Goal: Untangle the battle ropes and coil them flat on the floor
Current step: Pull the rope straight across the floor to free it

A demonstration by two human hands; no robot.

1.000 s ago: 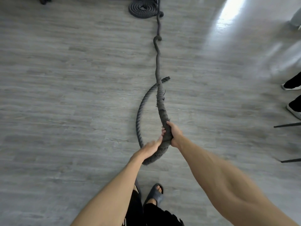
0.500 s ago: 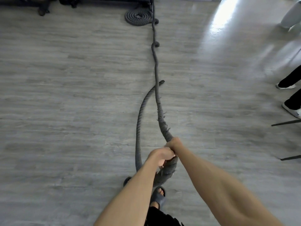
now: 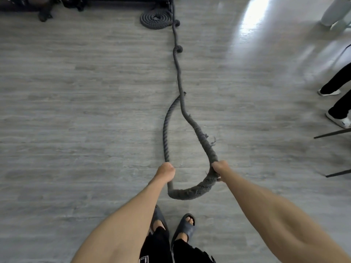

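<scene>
Rope (image 3: 178, 76) runs kinked from a far finished coil (image 3: 155, 18); left hand (image 3: 166, 170) and right hand (image 3: 219, 168) each grip its near loop, uncoiled yet.

A grey wood-plank floor (image 3: 76, 111) fills the view, with a bright patch of glare (image 3: 252, 25) toward 1 o'clock and dark gym gear (image 3: 43, 8) along the edge at 11 o'clock. At 3 o'clock stand two legs in black trousers (image 3: 340, 80) with white shoes (image 3: 329, 92), two thin dark bars (image 3: 332, 133) slant in just below them, and pale trouser legs (image 3: 334, 12) show at 2 o'clock. At 6 o'clock a pair of dark slides (image 3: 187, 229) rests on the floor, toes showing.
</scene>
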